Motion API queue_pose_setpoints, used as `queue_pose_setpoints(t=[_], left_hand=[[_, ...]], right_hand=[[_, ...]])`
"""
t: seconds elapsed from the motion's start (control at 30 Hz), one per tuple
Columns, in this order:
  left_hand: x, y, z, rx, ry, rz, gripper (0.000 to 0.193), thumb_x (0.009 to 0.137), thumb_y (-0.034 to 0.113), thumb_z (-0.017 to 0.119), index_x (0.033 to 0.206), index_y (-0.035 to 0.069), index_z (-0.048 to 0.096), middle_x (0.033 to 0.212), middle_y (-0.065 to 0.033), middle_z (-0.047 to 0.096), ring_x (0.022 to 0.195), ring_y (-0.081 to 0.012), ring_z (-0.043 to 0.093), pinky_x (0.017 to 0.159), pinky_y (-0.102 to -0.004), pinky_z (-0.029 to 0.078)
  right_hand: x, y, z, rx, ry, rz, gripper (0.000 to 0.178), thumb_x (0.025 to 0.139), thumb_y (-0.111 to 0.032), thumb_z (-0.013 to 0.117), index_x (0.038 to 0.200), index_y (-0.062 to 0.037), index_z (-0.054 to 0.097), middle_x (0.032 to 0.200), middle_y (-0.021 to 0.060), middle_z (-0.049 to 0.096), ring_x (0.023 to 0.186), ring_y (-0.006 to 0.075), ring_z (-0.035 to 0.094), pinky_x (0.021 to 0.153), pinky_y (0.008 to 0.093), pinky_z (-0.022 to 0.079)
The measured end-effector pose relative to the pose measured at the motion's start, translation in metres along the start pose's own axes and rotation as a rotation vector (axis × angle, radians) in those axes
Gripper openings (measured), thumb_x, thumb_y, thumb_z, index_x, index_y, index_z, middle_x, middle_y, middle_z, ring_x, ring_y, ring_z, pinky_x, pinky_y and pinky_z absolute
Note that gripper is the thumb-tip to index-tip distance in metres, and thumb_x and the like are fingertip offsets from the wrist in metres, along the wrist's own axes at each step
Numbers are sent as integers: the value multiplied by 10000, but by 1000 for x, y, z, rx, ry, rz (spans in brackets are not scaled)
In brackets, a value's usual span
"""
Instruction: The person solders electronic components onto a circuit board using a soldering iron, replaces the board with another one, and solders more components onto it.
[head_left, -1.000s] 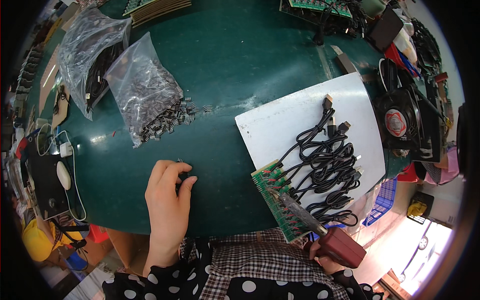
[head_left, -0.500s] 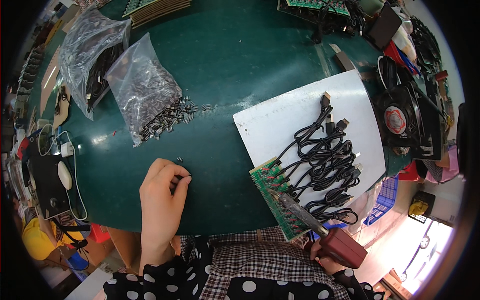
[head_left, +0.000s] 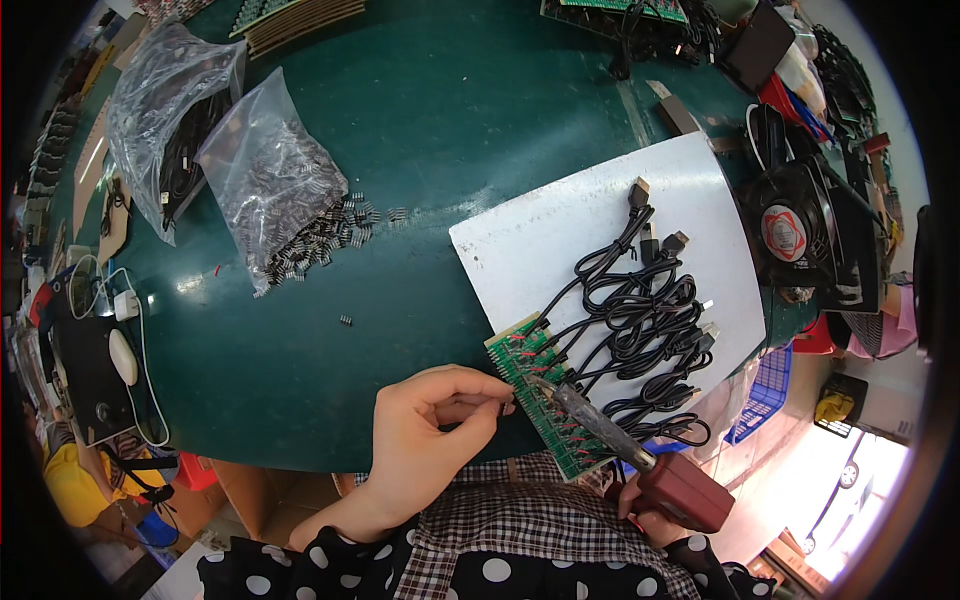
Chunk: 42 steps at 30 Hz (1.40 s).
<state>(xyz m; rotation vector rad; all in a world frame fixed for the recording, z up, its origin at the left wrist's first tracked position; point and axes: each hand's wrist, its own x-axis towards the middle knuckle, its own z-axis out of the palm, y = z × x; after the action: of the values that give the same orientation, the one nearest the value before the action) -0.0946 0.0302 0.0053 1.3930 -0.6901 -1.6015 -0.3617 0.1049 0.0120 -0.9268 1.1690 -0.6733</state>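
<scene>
Right hand [head_left: 655, 524] has our iron [head_left: 690, 492] gripped, tip over the board [head_left: 549, 415]. Left hand [head_left: 435, 435] narrow, pinching a small dark part [head_left: 506, 408] at the board's left edge. Board sits between our hands; cables [head_left: 645, 300] run beyond it. Farther, left of our left hand: loose connector [head_left: 346, 321], then the bag [head_left: 270, 170].

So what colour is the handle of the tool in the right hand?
Maroon: the tool's handle, in the right hand, shows best in the head view.
</scene>
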Motion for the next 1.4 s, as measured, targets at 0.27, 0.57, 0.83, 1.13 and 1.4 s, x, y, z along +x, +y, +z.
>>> queue_pose_setpoints(t=[0.27, 0.57, 0.83, 1.13, 1.4], left_hand=[[-2, -3, -21, 856, 345, 607, 161, 682, -46, 606, 836, 1, 618, 854, -93, 588, 791, -211, 561, 713, -295, 433], [-12, -14, -14, 1155, -45, 504, 160, 669, 72, 665, 803, 50, 581, 793, -57, 527, 735, -240, 505, 642, -339, 398], [-11, -2, -16, 127, -30, 68, 195, 790, -64, 572, 984, -67, 582, 882, -112, 629, 812, -147, 629, 736, -230, 512], [-8, -11, 2, 29, 6, 97, 145, 807, -63, 550, 952, -69, 545, 843, -106, 631, 785, -145, 628, 732, -234, 502], [1, -12, 4, 8, -16, 108, 202, 811, -82, 497, 976, -13, 402, 835, -113, 627, 766, -124, 615, 695, -227, 493]], right_hand=[[-4, 17, -8, 99, 39, 28, 500, 666, -72, 702, 1096, 47, 476, 747, 48, 635, 664, 144, 619, 612, 238, 487], [-7, 22, -17, -260, -50, -109, 411, 632, -110, 741, 941, 43, 518, 732, 97, 627, 640, 151, 613, 578, 232, 484], [-1, 6, -5, 114, 20, 4, 449, 636, -93, 747, 967, 66, 487, 787, 138, 621, 656, 186, 615, 596, 268, 499], [-5, 13, -6, 268, 24, 74, 506, 655, -112, 751, 1058, 45, 490, 803, 97, 630, 687, 170, 619, 648, 259, 497], [-7, 19, -13, -259, -8, 17, 512, 605, -124, 761, 1044, 5, 531, 799, 0, 641, 698, 99, 611, 719, 216, 466]])
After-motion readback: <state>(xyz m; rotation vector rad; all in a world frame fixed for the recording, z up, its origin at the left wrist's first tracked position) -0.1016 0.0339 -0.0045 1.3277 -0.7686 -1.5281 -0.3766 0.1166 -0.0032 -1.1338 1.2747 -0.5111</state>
